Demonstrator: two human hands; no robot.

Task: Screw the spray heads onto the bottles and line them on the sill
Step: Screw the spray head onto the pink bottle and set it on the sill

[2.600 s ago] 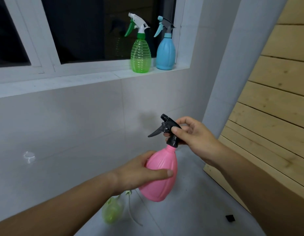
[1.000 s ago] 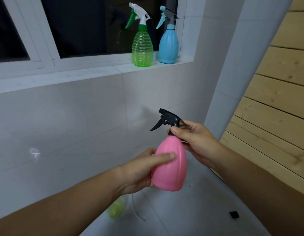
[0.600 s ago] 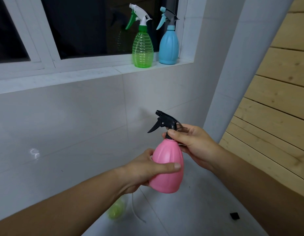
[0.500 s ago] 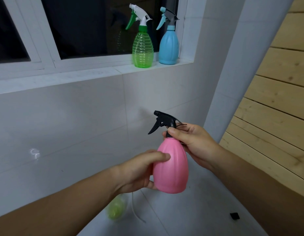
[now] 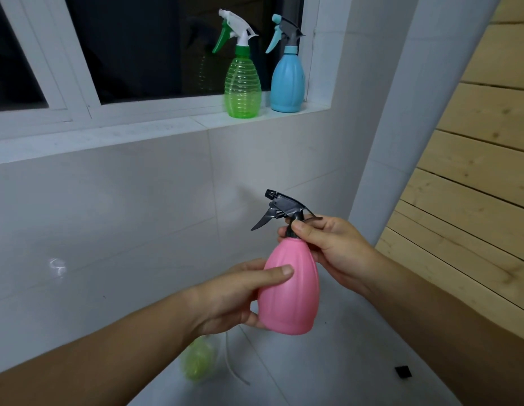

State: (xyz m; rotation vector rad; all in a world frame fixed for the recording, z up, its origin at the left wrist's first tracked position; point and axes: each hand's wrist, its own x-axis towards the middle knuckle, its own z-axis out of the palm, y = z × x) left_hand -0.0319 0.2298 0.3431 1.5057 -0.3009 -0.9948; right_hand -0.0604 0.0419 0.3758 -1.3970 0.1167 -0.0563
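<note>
Lately, in the head view, the left hand [image 5: 231,297] had shifted its grip on the pink bottle [image 5: 288,288]: half a second before, its thumb curled at the bottle's edge, and now it lay flat across the front, fingers closed round the left side and lower part. The right hand [image 5: 328,244] kept its place, fingers pinched shut on the collar under the black spray head [image 5: 284,209], whose trigger pointed left as before. The bottle stood upright in mid-air, below the sill [image 5: 167,127] and well apart from it. That regrip, with the head barely turning, suggested the thread was almost home, and setting the bottle on the sill was probably the step to come. Counted, three bottles carried heads: the pink one in hand and two on the sill, a green bottle [image 5: 242,83] and a blue bottle [image 5: 287,80] just beside each other at its right end. A fourth, a yellow-green bottle [image 5: 197,363], lay blurred on the floor [image 5: 328,376] below the hands with a thin white tube [image 5: 234,367] near it; whether it had a head could not be told. A small black piece [image 5: 403,371] lay further right.
</note>
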